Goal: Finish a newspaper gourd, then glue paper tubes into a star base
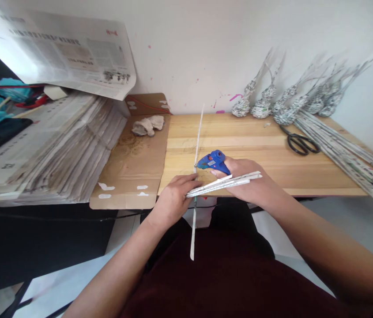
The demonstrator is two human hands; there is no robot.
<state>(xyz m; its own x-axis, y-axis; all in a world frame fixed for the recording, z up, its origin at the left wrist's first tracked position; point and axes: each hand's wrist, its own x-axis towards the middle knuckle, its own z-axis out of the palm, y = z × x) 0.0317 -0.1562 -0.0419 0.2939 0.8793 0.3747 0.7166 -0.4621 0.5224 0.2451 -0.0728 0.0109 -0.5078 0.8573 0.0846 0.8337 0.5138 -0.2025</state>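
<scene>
My right hand [250,185] grips a blue glue gun [213,161], its nozzle pointing left at a long thin rolled paper stick [198,141] that runs from the wall down past the table's front edge. My left hand [173,198] pinches the left end of a small bundle of paper sticks [226,182] where they cross the long stick. The bundle fans out to the right over my right hand. Both hands hover at the near edge of the wooden table [255,145].
A flattened cardboard sheet [129,168] with a crumpled rag [147,125] lies left of the table. Stacked newspapers [50,145] fill the left. Black scissors [300,142], loose paper sticks [348,154] and several woven paper pieces [262,106] sit at the back right by the wall.
</scene>
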